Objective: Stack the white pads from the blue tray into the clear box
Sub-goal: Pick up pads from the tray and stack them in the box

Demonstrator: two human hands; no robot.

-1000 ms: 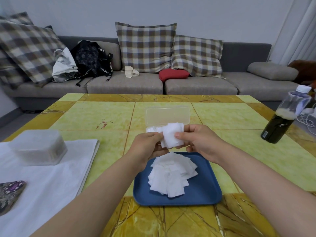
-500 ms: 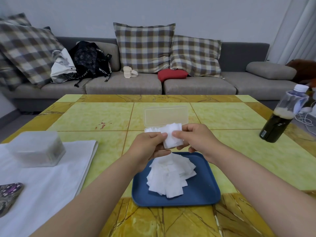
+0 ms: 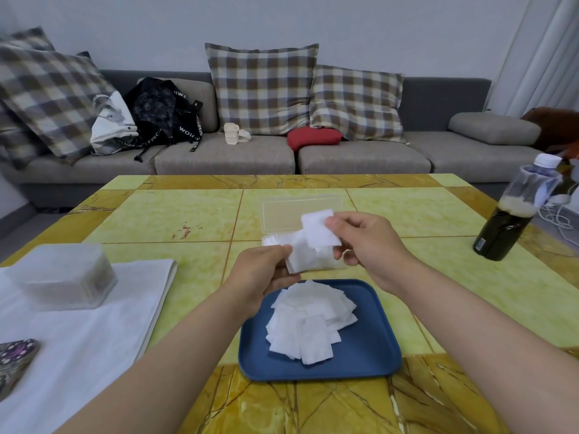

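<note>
Just beyond both hands, the clear box (image 3: 300, 214) waits; right hand (image 3: 366, 245) pinches one pad (image 3: 318, 230), left hand (image 3: 263, 270) clasps a small stack (image 3: 310, 260).

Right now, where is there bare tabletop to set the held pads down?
Bare tile lies between the folded white cloth and the clear plastic box, and between the blue plastic tray and the dark bottle. The strip between tray and box is crowded by both hands.
</note>
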